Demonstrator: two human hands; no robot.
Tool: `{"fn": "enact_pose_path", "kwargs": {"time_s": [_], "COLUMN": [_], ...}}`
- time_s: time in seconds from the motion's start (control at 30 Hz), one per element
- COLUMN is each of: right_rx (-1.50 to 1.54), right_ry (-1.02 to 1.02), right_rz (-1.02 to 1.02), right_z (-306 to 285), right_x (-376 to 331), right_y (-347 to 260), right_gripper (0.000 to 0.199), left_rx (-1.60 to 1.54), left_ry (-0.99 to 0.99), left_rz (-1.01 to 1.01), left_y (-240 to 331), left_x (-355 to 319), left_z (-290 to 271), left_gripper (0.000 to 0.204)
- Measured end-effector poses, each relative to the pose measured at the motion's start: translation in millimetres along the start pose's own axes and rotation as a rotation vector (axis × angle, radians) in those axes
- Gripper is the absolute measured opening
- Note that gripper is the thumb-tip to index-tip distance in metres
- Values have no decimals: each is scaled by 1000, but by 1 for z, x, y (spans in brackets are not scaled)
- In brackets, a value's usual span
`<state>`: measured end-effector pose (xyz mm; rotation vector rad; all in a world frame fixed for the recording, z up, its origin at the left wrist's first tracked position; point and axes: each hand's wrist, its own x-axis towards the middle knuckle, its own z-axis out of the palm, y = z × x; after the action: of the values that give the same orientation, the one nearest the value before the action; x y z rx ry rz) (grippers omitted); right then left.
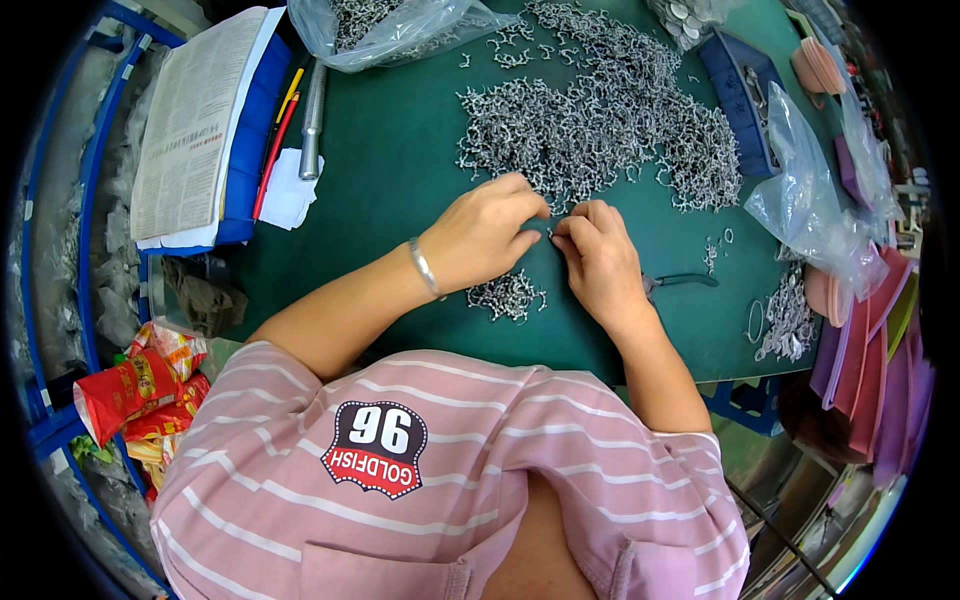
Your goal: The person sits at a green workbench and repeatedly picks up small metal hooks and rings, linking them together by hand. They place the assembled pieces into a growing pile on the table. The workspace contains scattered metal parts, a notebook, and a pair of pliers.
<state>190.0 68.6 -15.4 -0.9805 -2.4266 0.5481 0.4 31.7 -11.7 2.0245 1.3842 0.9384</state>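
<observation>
My left hand, with a silver bangle on its wrist, is closed in a pinch at the near edge of a large pile of small silver metal pieces. What its fingertips hold is too small to make out. Close beside it, my right hand is also pinched, with a tiny shiny metal piece showing at its fingertips. A smaller heap of similar metal pieces lies below my left hand, nearer my body. Dark-handled pliers rest just right of my right hand, partly hidden by it.
The green table bears a plastic bag of metal pieces at the back, a blue bin and clear bag at right, and silver parts near the right edge. At left are papers, pens and a metal rod.
</observation>
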Motion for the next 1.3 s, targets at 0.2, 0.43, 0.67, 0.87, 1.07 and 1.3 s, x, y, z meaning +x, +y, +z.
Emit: {"fn": "enact_pose_path", "kwargs": {"time_s": [0.2,0.43,0.67,0.87,1.07,1.3], "right_rx": [304,767,992,879,766,667], "right_ry": [57,20,40,16,172,265], "right_rz": [264,562,599,542,410,256], "right_z": [-3,-1,-3,-5,-2,2], "right_x": [-14,-25,-21,-25,-25,-25], "right_y": [2,5,-1,3,-5,-14], "right_gripper": [5,15,21,22,31,31], "left_rx": [210,166,196,178,-256,-372], "left_ry": [42,36,18,16,-9,-94], "left_rz": [44,109,140,114,-51,-157], "left_y": [-15,-18,-19,-15,0,11], "left_x": [13,6,1,3,-2,-10], "left_z": [18,13,8,10,11,8], "left_gripper": [20,16,24,25,16,21]}}
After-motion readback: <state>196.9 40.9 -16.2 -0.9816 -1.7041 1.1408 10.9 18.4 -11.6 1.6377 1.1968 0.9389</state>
